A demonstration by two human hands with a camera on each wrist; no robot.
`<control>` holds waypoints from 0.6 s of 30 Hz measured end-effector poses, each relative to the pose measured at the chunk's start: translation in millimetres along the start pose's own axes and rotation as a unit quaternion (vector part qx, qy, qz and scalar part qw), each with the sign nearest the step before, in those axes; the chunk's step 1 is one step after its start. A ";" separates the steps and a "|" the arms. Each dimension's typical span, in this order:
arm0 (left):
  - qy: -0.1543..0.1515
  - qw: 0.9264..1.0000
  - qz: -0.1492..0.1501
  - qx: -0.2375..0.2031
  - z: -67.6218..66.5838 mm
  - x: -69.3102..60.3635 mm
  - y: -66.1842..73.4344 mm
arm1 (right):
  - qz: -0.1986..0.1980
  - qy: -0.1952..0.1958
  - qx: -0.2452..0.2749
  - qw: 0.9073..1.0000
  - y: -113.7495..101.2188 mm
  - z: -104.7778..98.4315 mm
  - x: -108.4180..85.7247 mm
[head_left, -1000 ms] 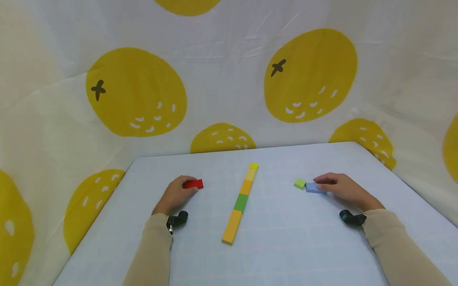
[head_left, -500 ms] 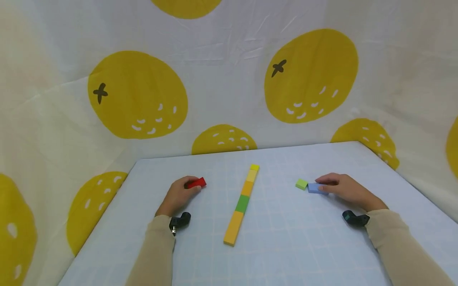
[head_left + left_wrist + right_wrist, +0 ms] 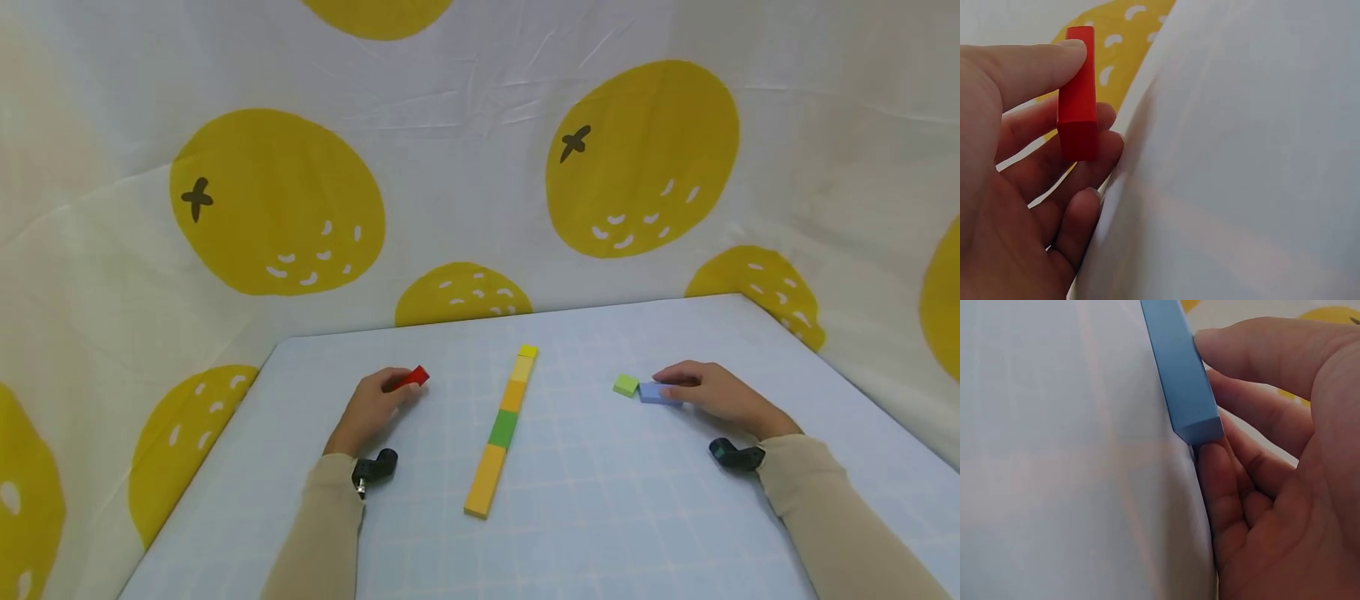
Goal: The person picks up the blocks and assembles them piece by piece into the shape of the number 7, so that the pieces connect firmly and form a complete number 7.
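At the left of the table, my left hand (image 3: 369, 408) pinches a red block (image 3: 1077, 87) between thumb and fingers. The wrist view shows the block held off the cloth, while the curled lower fingers lie close to it. Over on the right, my right hand (image 3: 718, 393) grips a blue block (image 3: 1185, 369), thumb on one side and fingers on the other; this block lies flat on the table. Just left of it is a small light green block (image 3: 626, 385); whether the two touch, I cannot tell.
Mid-table, several blocks form a slanted row: a yellow one (image 3: 528, 352) at the far end, a green one (image 3: 503, 428), and a long orange one (image 3: 486, 482) nearest me. A fruit-patterned curtain (image 3: 465, 192) hangs behind the table (image 3: 585, 517).
The red block has turned in my left hand, its free end swinging away from me. My right hand and the blue block stay put; the view shifts slightly.
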State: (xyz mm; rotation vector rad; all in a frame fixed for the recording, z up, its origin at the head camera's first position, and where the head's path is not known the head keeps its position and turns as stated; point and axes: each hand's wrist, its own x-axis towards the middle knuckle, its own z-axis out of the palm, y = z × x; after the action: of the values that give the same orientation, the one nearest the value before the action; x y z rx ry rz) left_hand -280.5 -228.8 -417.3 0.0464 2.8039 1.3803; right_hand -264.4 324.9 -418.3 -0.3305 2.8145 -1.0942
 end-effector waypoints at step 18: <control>0.000 0.999 -0.014 -0.034 3.0 7.0 0.1 | -0.004 0.004 -0.004 1.000 3.4 4.0 -1.3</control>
State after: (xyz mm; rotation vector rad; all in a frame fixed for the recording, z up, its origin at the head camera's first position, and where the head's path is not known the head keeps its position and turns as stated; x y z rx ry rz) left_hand -287.4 -226.1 -419.0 0.0059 2.7429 1.4689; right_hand -263.0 324.9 -423.5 -0.3395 2.8268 -1.0889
